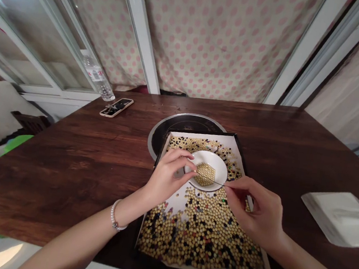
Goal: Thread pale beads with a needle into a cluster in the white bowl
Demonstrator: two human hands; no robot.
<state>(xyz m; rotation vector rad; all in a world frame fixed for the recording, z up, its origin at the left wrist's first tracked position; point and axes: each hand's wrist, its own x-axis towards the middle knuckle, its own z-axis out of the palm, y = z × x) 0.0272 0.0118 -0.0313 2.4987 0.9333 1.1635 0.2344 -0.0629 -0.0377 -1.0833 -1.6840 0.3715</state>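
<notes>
The fingers of the left hand (pixel 173 171) and the right hand (pixel 257 211) pinch opposite ends of a thin dark strand (pixel 209 180), stretched above a white bowl (pixel 223 167) of pale beads (pixel 205 174). The bowl stands in a shallow tray (pixel 237 152) strewn with mixed beads (pixel 199 234), which lies on the dark wooden desk (pixel 96 163), partly over a round black panel (pixel 159 136). Farther left, a phone (pixel 117 107) lies near a clear bottle (pixel 98 77).

Here's the bowl (pixel 203 156) among beads (pixel 205 239) in the tray (pixel 237 149), phone (pixel 117 107) far left on the bench (pixel 97 154), bottle (pixel 98 79) just behind!
</notes>
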